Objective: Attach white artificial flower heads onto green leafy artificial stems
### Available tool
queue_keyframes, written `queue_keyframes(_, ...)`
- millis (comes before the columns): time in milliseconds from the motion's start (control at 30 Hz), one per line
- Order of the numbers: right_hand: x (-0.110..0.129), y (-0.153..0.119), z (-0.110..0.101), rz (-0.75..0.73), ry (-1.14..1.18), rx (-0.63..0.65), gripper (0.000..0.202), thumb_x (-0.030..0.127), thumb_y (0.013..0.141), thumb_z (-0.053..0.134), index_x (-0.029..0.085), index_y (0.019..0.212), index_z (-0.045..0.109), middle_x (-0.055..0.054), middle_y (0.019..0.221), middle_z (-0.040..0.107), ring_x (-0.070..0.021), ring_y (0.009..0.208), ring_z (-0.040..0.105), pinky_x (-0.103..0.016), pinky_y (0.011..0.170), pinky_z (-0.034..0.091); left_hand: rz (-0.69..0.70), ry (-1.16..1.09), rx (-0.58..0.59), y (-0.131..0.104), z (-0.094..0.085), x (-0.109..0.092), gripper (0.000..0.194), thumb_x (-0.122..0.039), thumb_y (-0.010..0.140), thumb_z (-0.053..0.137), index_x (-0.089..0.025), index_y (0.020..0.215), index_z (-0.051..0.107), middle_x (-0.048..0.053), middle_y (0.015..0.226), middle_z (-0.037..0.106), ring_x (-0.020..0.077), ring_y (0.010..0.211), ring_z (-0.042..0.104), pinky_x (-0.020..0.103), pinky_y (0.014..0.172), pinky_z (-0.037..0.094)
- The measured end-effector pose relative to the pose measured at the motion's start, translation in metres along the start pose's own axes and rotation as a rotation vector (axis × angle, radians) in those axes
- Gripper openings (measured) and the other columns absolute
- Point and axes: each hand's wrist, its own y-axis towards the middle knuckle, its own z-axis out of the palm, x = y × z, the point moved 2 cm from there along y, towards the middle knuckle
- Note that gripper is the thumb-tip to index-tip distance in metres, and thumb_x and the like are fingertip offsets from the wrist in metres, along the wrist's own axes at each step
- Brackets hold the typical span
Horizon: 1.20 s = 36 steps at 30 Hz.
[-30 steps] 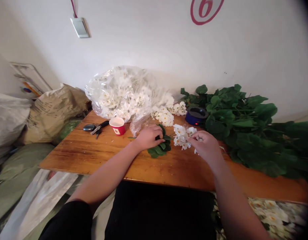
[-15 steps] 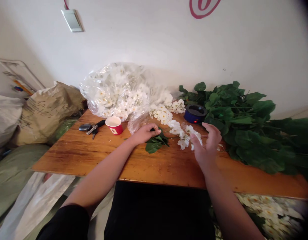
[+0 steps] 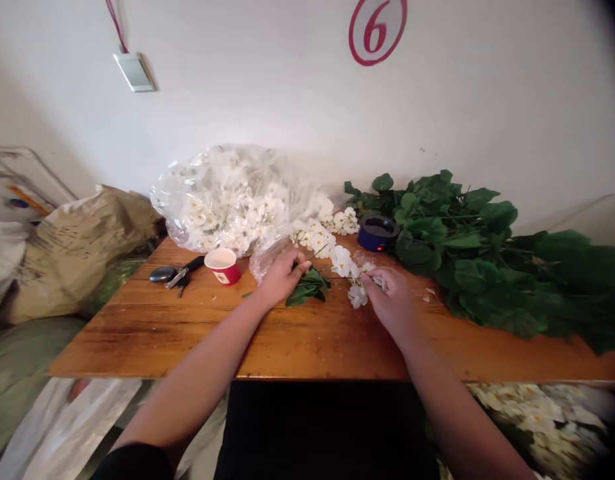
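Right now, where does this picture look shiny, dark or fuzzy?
In the head view, glare streaks the plastic bag; also in the head view, the upper right corner goes black beside the wall, the pile of leaves softens toward the right edge, and the right hand looks slightly fuzzy.

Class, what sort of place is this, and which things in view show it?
Probably a small flower workshop or storeroom: a clear bag of white flowers and a heap of green leaves share a wooden table.
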Motion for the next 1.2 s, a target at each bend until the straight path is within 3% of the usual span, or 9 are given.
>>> queue_keyframes(267,0.053,0.032,-0.018,-0.241,-0.052,-0.164,0.019,0.029,0.082,0.060,0.021,0.098,0.066,-0.008,0.105,0.064,-0.0239,0.105,0.057,-0.043,0.098,0.039,0.057,0.153,-0.003,-0.007,0.013,0.001,0.021,-0.029,0.094,0.045,-0.020,0.106,0.061,0.002,0.086,0.065,0.0157,0.078,0.059,0.026,0.070,0.042)
queue_keyframes(433,0.068,0.098,0.022,-0.150,-0.164,0.294,0.025,0.031,0.080,0.058,0.020,0.100,0.069,-0.009,0.106,0.066,-0.0235,0.101,0.059,-0.034,0.087,0.044,0.048,0.164,-0.029,-0.011,0.017,0.000,0.021,-0.033,0.089,0.054,-0.020,0.100,0.066,-0.001,0.069,0.060,0.0132,0.066,0.054,0.024,0.062,0.039)
queue_keyframes(500,0.056,0.115,0.047,-0.043,-0.297,0.449,0.031,0.032,0.073,0.065,0.018,0.100,0.070,-0.011,0.108,0.067,-0.0249,0.097,0.061,-0.032,0.080,0.044,0.031,0.152,-0.044,-0.012,0.016,0.000,0.017,-0.031,0.085,0.059,-0.019,0.095,0.066,-0.003,0.063,0.055,0.0119,0.062,0.052,0.023,0.061,0.038)
queue_keyframes(633,0.020,0.123,0.079,0.130,-0.325,0.681,0.011,0.028,0.070,0.066,0.020,0.075,0.073,-0.005,0.077,0.071,-0.0193,0.076,0.063,-0.025,0.064,0.041,0.040,0.210,-0.117,-0.013,0.013,-0.004,0.009,-0.026,0.080,0.062,-0.019,0.079,0.066,-0.003,0.057,0.053,0.0111,0.058,0.048,0.024,0.059,0.037)
queue_keyframes(767,0.000,0.122,0.082,0.117,-0.281,0.582,0.023,0.032,0.078,0.061,0.020,0.093,0.073,-0.005,0.091,0.072,-0.0176,0.079,0.063,-0.024,0.065,0.041,0.216,0.415,-0.184,-0.016,0.008,-0.013,0.015,-0.030,0.083,0.060,-0.021,0.077,0.069,0.002,0.066,0.061,0.0177,0.076,0.052,0.032,0.074,0.040)
queue_keyframes(867,-0.003,0.121,0.085,0.063,-0.239,0.577,0.042,0.042,0.072,0.069,0.020,0.109,0.068,-0.006,0.099,0.071,-0.0173,0.078,0.061,-0.023,0.064,0.040,0.356,0.560,-0.233,-0.018,0.005,-0.021,0.019,-0.030,0.084,0.058,-0.020,0.073,0.069,0.007,0.097,0.065,0.0257,0.100,0.051,0.044,0.088,0.039)
queue_keyframes(967,-0.001,0.121,0.090,0.019,-0.275,0.638,0.032,0.045,0.072,0.068,0.019,0.091,0.071,-0.005,0.087,0.070,-0.0170,0.073,0.059,-0.024,0.060,0.037,0.524,0.592,-0.186,-0.018,0.004,-0.025,0.019,-0.024,0.085,0.054,-0.017,0.072,0.066,0.011,0.121,0.057,0.0293,0.118,0.044,0.047,0.098,0.038)
queue_keyframes(1067,0.002,0.123,0.089,0.039,-0.301,0.586,0.024,0.041,0.076,0.062,0.019,0.074,0.069,-0.005,0.077,0.069,-0.0169,0.070,0.057,-0.025,0.060,0.035,0.626,0.522,-0.094,-0.016,0.007,-0.024,0.020,-0.019,0.089,0.048,-0.015,0.078,0.064,0.013,0.109,0.058,0.0246,0.113,0.049,0.040,0.096,0.044)
queue_keyframes(1200,0.008,0.124,0.072,0.160,-0.048,0.265,0.026,0.042,0.074,0.061,0.018,0.076,0.070,-0.003,0.074,0.067,-0.0171,0.070,0.058,-0.025,0.063,0.038,0.586,0.421,-0.063,-0.014,0.010,-0.016,0.019,-0.022,0.094,0.044,-0.015,0.089,0.060,0.010,0.090,0.059,0.0199,0.091,0.055,0.035,0.085,0.048)
